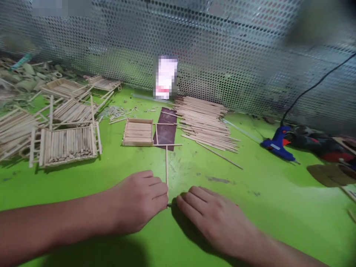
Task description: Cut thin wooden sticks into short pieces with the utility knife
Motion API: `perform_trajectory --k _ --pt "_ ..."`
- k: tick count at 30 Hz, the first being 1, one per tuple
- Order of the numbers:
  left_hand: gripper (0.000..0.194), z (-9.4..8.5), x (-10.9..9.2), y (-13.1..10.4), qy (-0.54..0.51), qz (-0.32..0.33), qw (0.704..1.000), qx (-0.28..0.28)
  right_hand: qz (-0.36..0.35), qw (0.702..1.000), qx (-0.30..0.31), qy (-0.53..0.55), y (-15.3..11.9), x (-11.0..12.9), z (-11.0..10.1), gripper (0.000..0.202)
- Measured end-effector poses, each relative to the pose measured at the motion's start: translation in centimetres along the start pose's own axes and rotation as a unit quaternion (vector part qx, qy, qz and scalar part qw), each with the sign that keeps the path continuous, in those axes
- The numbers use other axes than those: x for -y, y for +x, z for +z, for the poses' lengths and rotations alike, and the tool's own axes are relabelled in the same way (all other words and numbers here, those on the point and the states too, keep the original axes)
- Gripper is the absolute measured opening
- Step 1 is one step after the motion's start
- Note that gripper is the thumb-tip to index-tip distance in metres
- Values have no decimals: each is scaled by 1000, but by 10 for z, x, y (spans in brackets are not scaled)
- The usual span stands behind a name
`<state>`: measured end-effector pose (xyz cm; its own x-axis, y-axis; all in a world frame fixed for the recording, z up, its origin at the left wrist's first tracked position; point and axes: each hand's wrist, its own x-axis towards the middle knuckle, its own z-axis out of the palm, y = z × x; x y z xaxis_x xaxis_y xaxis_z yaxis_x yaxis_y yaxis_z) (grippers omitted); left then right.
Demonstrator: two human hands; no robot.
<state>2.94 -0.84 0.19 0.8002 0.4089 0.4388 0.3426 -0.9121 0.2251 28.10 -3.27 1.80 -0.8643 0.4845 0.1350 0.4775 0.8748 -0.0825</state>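
Note:
My left hand (146, 198) is closed beside the near end of a thin wooden stick (167, 167), which it seems to pinch against the green table. Just to the right, my right hand (207, 211) is closed low over the table, its fingertips on a small dark tool whose tip touches the stick's near end; most of the tool is hidden. The stick's far end meets a small stick frame (157, 134), joined to a slatted wooden tray (138, 132). That frame lies partly over a dark brown plate (168, 129).
A pile of sticks (205, 124) lies behind on the right. Stick-built pieces (68, 144) crowd the left. A blue glue gun (279, 144) with a black cord is at the right. A lit phone (166, 77) leans on the perforated metal screen (125, 44).

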Motion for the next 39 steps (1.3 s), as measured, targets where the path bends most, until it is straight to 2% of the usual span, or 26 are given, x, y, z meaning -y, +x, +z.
perform_trajectory --k 5,16,20,24,30,39 --pt "17 -4 1 -5 17 -5 1000 18 2 1000 1 -12 5 3 2 17" --pt "26 -15 2 -17 8 -36 999 18 -2 999 33 -11 21 6 4 7" --pt "13 -15 1 -15 -15 -69 997 28 -6 1000 28 -10 20 7 3 5" --pt "45 -8 2 -12 -21 -98 995 27 -10 1000 22 -12 19 6 4 6" --pt "23 2 3 -15 -44 -93 995 -3 -11 1000 4 -20 18 5 7 7" --pt "25 1 1 -18 -36 -90 995 -10 0 999 15 -30 9 0 -1 8"
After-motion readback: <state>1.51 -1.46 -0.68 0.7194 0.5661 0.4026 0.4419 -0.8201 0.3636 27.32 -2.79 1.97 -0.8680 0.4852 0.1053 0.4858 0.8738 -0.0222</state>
